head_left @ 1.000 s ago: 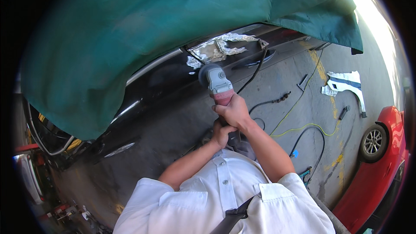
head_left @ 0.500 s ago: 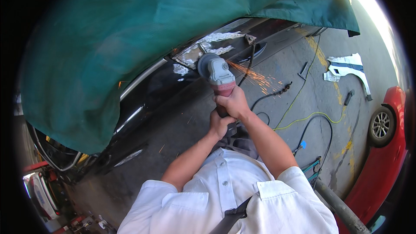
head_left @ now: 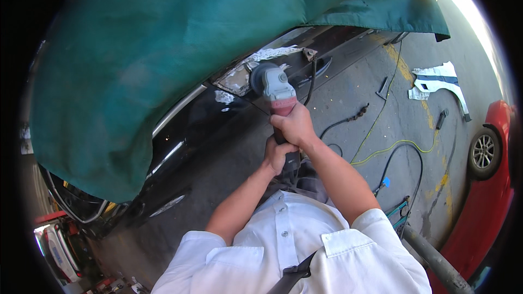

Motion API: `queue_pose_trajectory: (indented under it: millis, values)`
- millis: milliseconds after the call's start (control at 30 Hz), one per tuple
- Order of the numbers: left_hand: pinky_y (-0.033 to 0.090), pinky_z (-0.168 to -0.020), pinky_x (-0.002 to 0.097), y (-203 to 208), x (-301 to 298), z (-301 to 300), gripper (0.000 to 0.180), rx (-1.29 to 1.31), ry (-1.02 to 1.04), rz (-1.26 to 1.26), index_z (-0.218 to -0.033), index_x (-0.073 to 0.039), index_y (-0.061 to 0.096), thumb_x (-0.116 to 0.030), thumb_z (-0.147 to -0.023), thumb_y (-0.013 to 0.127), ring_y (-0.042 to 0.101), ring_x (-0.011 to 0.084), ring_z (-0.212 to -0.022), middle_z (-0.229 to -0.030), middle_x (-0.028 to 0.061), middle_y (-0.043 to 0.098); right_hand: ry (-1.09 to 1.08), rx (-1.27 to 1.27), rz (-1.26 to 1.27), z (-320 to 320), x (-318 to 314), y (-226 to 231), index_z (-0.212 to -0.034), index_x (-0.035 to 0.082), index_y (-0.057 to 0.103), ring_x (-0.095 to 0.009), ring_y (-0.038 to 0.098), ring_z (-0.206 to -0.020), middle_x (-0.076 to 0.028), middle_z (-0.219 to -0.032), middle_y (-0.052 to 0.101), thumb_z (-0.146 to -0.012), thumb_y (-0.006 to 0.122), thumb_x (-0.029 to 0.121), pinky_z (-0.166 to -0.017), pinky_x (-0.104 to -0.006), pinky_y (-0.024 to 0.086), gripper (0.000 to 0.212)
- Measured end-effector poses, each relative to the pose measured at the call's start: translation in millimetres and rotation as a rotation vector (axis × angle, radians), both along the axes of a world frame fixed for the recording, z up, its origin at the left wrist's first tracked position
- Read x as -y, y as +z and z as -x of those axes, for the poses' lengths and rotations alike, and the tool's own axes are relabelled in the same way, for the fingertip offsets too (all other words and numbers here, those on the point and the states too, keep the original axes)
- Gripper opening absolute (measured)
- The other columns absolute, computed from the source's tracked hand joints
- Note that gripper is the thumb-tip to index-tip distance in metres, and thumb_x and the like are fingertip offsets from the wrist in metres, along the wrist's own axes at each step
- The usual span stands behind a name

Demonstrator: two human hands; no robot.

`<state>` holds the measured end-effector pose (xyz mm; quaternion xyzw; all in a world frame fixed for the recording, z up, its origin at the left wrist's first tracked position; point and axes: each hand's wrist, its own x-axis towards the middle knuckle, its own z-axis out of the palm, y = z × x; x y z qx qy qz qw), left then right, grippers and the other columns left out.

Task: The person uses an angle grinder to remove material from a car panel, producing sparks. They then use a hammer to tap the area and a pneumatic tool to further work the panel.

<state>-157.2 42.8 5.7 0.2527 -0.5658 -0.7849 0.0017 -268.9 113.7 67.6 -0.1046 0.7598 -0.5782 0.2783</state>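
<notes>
An angle grinder (head_left: 279,90), grey at the head and red along the body, is gripped in both hands. My right hand (head_left: 295,126) wraps the body just behind the grey head. Lower down, my left hand (head_left: 280,155) is closed round the rear of the grinder. The round disc (head_left: 260,78) lies at the edge of a scraped, bare-metal patch (head_left: 235,80) on a black car (head_left: 201,114); whether it touches cannot be told. A clamp with a black cable (head_left: 310,54) sits at the patch's far right end.
A green cover (head_left: 125,71) drapes over the car. On the floor lie a white fender panel (head_left: 440,81), a T-shaped tool (head_left: 383,88), a yellow-green hose (head_left: 389,149) and black cables (head_left: 346,118). A red car (head_left: 485,201) and a grey post (head_left: 438,258) stand at the right.
The orange spark stream beside the disc has gone; only a few specks show over the floor. Both hands keep their hold on the grinder, and the whole view has shifted slightly.
</notes>
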Motion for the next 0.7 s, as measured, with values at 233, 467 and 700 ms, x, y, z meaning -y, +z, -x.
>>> queue_pose_trajectory:
  millis: [233,467,700]
  values:
    - [0.055,-0.084,0.0337,-4.1,-4.3,-18.0,0.033,0.020,0.064,0.191,-0.094,-0.001,0.073,-0.020,-0.067,0.072,0.070,0.0195,-0.091,-0.089,0.0075,0.073,0.071,-0.010,-0.014,-19.0,4.8,-2.9,-0.121,-0.001,0.068,-0.030,0.071,-0.108,-0.018,-0.112,0.074,-0.074,0.079,0.019,-0.096,-0.0362,0.053,0.053]
    - [0.052,-0.073,0.0320,-4.8,17.7,-1.1,0.025,-0.051,-0.057,0.058,-0.088,0.000,0.072,-0.016,-0.070,0.071,0.068,0.0190,-0.077,-0.083,0.0075,0.072,-0.045,0.071,0.097,4.0,10.4,-13.0,-0.112,-0.003,0.069,-0.024,0.072,-0.093,-0.016,-0.102,0.075,-0.075,0.076,0.018,-0.085,-0.0347,0.055,0.043]
    - [0.054,-0.076,0.0330,2.5,11.0,4.8,0.030,0.054,-0.082,0.190,-0.091,0.001,0.072,-0.019,-0.068,0.072,0.070,0.0197,-0.082,-0.085,0.0088,0.073,-0.040,0.074,0.128,-2.6,2.3,-16.5,-0.109,-0.004,0.070,-0.026,0.073,-0.096,-0.017,-0.103,0.075,-0.073,0.078,0.020,-0.089,-0.0350,0.054,0.044]
